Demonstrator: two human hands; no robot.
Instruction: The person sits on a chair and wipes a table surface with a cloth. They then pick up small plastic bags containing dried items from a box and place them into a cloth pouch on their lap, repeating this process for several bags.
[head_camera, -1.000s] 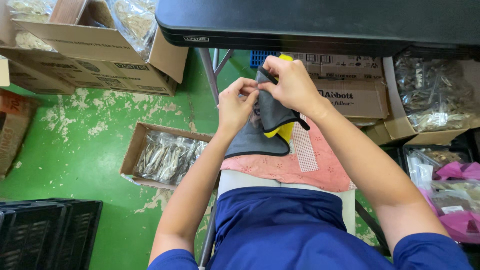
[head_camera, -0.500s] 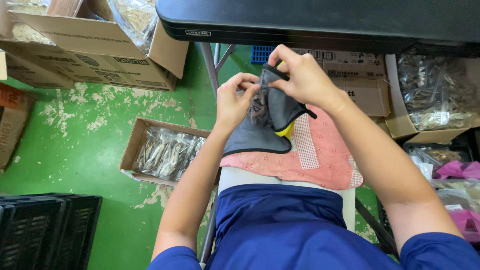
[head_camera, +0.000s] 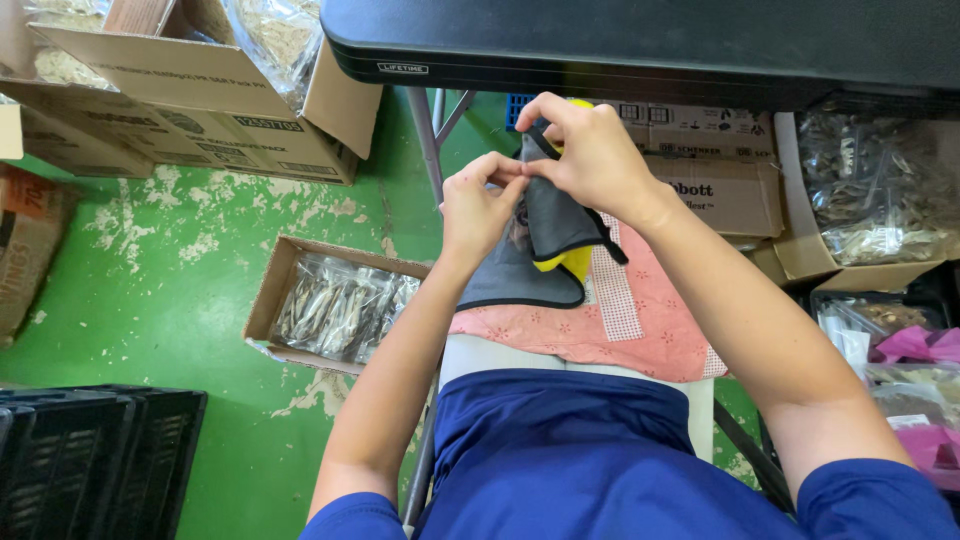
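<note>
My left hand (head_camera: 478, 205) and right hand (head_camera: 590, 155) both pinch the top edge of the soft grey fabric pouch with black trim (head_camera: 550, 235), its opening barely parted, nothing visibly inside.

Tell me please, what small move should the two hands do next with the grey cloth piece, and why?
Probably a short pull of the black strap with the right hand while the left hand keeps its pinch. Both hands meet at the top edge of the grey cloth piece, which hangs loose over the pink cloth on the lap, so the edge seems not yet settled.
</note>
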